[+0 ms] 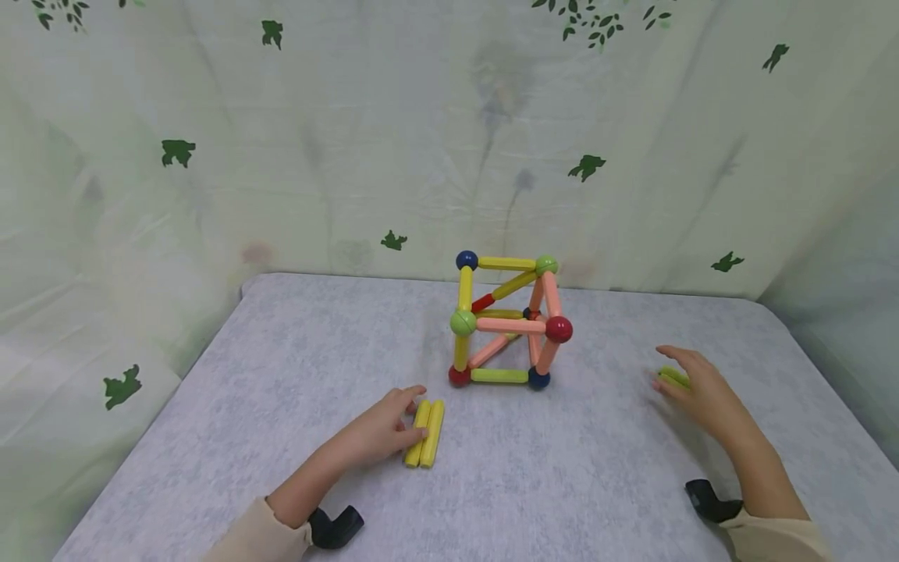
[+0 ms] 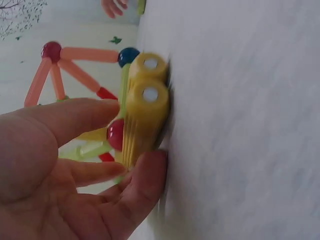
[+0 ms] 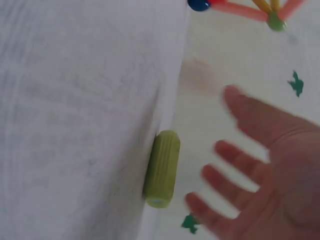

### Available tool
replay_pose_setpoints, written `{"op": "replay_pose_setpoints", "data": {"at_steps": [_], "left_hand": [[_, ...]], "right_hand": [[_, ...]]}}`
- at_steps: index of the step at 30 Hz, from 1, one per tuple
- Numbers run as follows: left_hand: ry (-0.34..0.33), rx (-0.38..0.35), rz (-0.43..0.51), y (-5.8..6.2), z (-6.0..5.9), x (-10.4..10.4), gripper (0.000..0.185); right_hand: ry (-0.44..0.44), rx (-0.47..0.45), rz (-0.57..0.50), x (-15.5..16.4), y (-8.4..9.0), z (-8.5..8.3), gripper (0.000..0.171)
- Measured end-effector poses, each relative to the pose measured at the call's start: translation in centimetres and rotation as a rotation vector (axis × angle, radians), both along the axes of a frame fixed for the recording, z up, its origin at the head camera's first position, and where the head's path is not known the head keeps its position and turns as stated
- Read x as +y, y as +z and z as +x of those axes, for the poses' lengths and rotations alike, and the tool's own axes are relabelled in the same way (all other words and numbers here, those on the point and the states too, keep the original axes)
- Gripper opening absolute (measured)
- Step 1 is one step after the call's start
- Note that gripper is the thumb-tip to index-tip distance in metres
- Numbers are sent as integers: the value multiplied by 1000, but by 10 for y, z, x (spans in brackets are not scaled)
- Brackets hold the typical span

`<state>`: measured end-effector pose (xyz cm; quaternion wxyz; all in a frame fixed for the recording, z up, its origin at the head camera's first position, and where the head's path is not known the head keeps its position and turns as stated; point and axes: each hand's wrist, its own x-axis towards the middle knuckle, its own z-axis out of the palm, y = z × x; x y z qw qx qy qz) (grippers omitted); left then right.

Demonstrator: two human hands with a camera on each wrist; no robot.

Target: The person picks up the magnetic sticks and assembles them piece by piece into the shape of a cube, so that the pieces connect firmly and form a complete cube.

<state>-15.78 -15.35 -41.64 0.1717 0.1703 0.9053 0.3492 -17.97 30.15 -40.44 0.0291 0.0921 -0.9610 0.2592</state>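
The left hand lay open with fingers touching two yellow rods lying side by side on the surface, while the open right hand hovered just beside a green rod.

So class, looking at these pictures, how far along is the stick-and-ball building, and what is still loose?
Done: a frame of sticks and balls stands on the grey table, shaped like a cube with diagonal braces. In hand: the left hand touches two yellow sticks lying side by side; the right hand, fingers spread, is over a green stick without gripping it. Left: these three loose sticks are not yet joined to the frame.
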Motion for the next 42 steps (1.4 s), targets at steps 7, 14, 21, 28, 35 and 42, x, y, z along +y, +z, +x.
{"op": "replay_pose_setpoints", "data": {"at_steps": [7,14,21,28,35,42], "left_hand": [[-91,-17,-35,-1,5,12,57],[-142,-30,-27,0,7,32,55],[-177,-71,-1,1,8,55,54],[-146,-109,12,3,7,66,54],[-94,11,72,7,7,66,49],[-20,233,320,18,5,63,40]], "right_hand": [[-36,-91,54,13,-16,-3,45],[-57,-30,51,12,-22,2,34],[-34,-37,31,0,-22,7,31],[79,-61,9,-34,-15,14,26],[83,-5,91,-54,-16,16,18],[137,153,28,-74,7,24,21]]}}
